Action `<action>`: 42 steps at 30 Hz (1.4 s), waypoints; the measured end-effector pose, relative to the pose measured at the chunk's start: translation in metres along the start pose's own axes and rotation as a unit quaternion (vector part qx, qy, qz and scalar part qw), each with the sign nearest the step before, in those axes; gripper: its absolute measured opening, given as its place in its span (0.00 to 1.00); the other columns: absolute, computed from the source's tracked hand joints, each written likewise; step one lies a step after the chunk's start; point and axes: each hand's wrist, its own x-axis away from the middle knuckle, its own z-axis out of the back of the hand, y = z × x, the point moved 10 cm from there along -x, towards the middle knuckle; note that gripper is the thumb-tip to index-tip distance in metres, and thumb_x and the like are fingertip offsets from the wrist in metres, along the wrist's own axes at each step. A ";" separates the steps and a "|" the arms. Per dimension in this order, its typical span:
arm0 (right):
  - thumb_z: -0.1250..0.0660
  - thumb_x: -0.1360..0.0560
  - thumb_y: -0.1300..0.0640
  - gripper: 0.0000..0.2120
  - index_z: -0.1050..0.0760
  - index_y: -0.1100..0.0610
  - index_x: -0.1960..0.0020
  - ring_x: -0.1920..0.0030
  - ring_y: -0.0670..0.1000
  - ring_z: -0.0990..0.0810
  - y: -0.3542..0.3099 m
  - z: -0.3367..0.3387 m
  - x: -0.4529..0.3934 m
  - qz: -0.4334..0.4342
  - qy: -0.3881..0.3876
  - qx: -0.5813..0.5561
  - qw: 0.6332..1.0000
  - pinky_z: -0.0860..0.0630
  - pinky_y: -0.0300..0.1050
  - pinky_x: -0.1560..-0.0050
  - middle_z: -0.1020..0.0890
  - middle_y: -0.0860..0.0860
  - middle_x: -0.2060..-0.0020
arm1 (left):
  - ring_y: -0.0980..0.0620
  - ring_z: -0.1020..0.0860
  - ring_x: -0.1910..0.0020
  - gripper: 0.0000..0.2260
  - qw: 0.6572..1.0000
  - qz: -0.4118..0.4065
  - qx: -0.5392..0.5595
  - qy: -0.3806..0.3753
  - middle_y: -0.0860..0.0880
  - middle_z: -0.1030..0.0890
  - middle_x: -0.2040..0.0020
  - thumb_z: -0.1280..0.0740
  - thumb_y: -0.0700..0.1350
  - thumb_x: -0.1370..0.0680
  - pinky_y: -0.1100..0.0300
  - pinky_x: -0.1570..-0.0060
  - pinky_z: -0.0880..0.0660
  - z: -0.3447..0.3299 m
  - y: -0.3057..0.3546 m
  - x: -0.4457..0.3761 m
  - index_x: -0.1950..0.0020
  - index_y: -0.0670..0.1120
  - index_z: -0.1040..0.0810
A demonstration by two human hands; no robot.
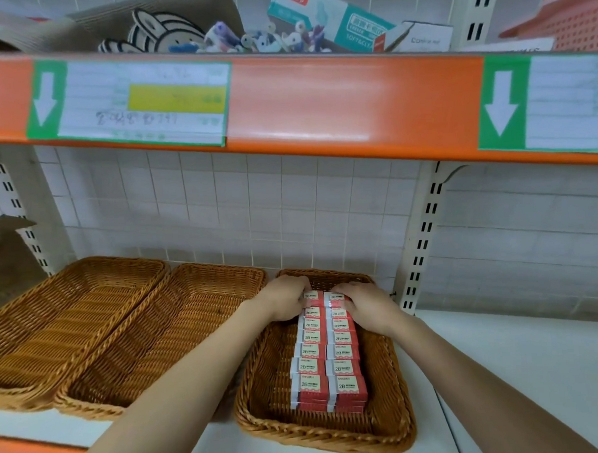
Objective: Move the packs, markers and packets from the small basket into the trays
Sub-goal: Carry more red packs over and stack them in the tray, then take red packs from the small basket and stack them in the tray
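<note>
Two rows of red and white 2B packs (325, 355) lie stacked in the right wicker tray (388, 424) on the white shelf. My left hand (287, 300) curls over the far end of the left row. On the far end of the right row my right hand (362, 305) grips the packs. Both hands are at the back of this tray. Two more wicker trays, the middle one (158, 338) and the left one (65, 312), hold nothing. The small basket is not in view.
An orange shelf edge (319, 105) with green arrow labels (127, 100) runs overhead, with boxes and soft toys on top. A slotted upright post (424, 234) stands right of the trays. White shelf surface (519, 370) extends to the right.
</note>
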 end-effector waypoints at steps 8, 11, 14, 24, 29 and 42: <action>0.45 0.17 0.51 0.20 0.33 0.56 0.27 0.35 0.53 0.28 -0.003 0.001 0.004 -0.033 -0.017 0.009 0.999 0.31 0.48 0.35 0.27 0.55 0.33 | 0.46 0.26 0.42 0.15 1.000 -0.014 0.001 -0.005 0.44 0.24 0.40 0.40 0.48 0.19 0.54 0.42 0.28 -0.002 0.003 0.002 0.35 0.43 0.28; 0.44 0.18 0.54 0.21 0.36 0.58 0.26 0.32 0.54 0.31 -0.009 0.008 0.011 -0.032 -0.005 0.014 0.999 0.33 0.46 0.33 0.30 0.56 0.31 | 0.46 0.28 0.37 0.18 0.999 -0.031 -0.016 -0.009 0.44 0.27 0.37 0.41 0.49 0.19 0.53 0.38 0.30 -0.002 0.007 0.004 0.31 0.42 0.31; 0.45 0.18 0.53 0.20 0.34 0.57 0.28 0.34 0.53 0.30 -0.009 0.013 0.016 -0.025 0.011 0.032 0.999 0.31 0.45 0.37 0.28 0.55 0.33 | 0.45 0.29 0.37 0.19 0.999 -0.035 -0.033 -0.003 0.43 0.28 0.35 0.41 0.49 0.18 0.53 0.38 0.30 0.001 0.010 0.009 0.30 0.42 0.31; 0.51 0.18 0.43 0.28 0.50 0.51 0.21 0.23 0.53 0.48 -0.003 0.012 0.056 -0.060 -0.056 0.119 0.989 0.46 0.58 0.25 0.46 0.50 0.22 | 0.43 0.40 0.26 0.27 0.994 -0.004 -0.104 -0.028 0.42 0.40 0.24 0.44 0.54 0.18 0.50 0.28 0.40 0.007 0.046 0.040 0.22 0.43 0.44; 0.53 0.18 0.39 0.33 0.64 0.49 0.21 0.22 0.52 0.60 0.011 0.021 0.117 -0.100 -0.106 0.104 0.984 0.59 0.60 0.26 0.61 0.48 0.22 | 0.44 0.55 0.22 0.30 0.992 0.000 -0.096 -0.084 0.44 0.56 0.21 0.49 0.57 0.17 0.49 0.25 0.53 -0.011 0.090 0.061 0.21 0.45 0.56; 0.53 0.18 0.39 0.33 0.65 0.49 0.22 0.23 0.52 0.63 0.091 0.056 0.302 -0.171 -0.106 0.104 0.974 0.61 0.62 0.26 0.64 0.49 0.22 | 0.45 0.59 0.22 0.32 0.987 -0.035 -0.103 -0.116 0.45 0.63 0.22 0.52 0.60 0.18 0.48 0.24 0.58 -0.067 0.264 0.126 0.22 0.48 0.63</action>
